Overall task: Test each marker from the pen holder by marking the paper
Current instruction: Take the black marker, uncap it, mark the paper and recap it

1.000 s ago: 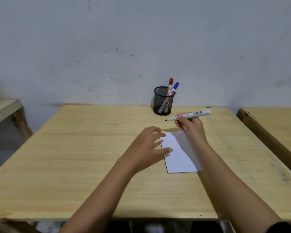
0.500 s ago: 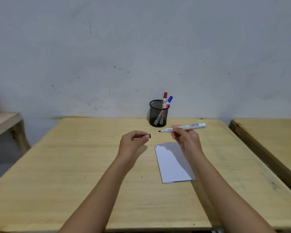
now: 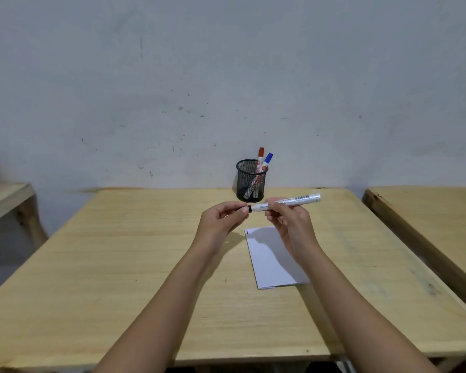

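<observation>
Black mesh pen holder (image 3: 250, 181); red-capped marker (image 3: 260, 154); blue-capped marker (image 3: 268, 158); white paper (image 3: 275, 262) with black stroke (image 3: 247, 232); pale wood-grain tabletop (image 3: 119, 265).

Plain classroom or study room: bare scuffed wall (image 3: 226, 76), 3 wooden desks (image 3: 119, 265).

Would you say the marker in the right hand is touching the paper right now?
Apart. The head view shows the marker held level in the air, with bare table between it and the paper.
</observation>
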{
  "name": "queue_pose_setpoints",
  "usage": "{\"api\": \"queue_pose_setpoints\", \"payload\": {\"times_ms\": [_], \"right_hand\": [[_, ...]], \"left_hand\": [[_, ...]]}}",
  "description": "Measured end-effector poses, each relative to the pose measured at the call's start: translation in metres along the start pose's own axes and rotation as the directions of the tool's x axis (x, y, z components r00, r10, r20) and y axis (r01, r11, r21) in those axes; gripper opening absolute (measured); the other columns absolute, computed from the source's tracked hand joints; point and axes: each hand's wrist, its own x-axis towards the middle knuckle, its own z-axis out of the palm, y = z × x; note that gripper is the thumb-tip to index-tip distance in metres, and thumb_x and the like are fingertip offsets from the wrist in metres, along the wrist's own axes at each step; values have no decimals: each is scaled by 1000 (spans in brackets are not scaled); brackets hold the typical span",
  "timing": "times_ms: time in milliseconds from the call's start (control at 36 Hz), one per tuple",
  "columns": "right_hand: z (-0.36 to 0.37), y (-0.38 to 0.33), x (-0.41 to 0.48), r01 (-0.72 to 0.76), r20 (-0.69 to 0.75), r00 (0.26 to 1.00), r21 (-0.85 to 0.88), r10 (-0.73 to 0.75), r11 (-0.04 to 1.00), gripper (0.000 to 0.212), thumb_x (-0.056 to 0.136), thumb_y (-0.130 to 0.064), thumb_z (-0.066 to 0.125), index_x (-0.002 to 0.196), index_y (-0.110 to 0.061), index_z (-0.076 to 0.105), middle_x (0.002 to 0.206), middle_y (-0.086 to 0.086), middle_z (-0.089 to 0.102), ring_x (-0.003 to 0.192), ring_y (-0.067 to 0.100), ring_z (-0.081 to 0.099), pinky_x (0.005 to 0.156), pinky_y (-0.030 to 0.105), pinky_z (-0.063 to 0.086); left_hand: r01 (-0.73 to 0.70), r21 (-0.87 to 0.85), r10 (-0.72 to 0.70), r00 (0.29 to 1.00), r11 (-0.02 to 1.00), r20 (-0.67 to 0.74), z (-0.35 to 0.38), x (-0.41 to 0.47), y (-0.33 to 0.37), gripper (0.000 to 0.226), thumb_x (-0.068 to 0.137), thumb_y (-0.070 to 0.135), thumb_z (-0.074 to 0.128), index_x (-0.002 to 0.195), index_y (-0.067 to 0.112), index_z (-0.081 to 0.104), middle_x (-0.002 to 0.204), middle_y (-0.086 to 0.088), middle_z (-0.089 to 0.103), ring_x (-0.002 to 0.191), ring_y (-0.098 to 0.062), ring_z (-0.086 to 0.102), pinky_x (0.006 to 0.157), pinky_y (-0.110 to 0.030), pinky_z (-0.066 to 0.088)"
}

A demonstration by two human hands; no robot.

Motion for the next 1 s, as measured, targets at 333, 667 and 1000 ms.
{"api": "queue_pose_setpoints", "payload": {"times_ms": [333, 667, 1000], "right_hand": [[-4, 8, -7, 120, 114, 986, 42, -124, 992, 10, 86, -1, 58, 87, -5, 67, 67, -3, 68, 64, 7, 62, 69, 15, 52], [1, 7, -3, 247, 170, 959, -109, -227, 963, 11, 84, 0, 62, 87, -8, 69, 74, 1, 69, 71, 13, 62, 71, 21, 52], [3, 2, 3, 140, 82, 987, 15, -141, 990, 12, 79, -8, 66, 90, -10, 70, 77, -3, 74, 79, 12, 68, 74, 19, 53]], "left_hand": [[-56, 58, 53, 996, 997, 66, -1, -1, 6, 12, 80, 4, 69, 88, 12, 74, 86, -4, 75, 85, -12, 70, 85, -19, 54], [-96, 46, 92, 992, 994, 81, -7, 0, 8, 12, 82, 3, 66, 93, 7, 71, 82, -2, 74, 78, -9, 70, 79, -17, 54], [-93, -87, 90, 995, 992, -31, -12, 16, 22, 14, 82, -3, 64, 93, 5, 68, 78, -2, 75, 74, -11, 71, 74, -16, 56]]}}
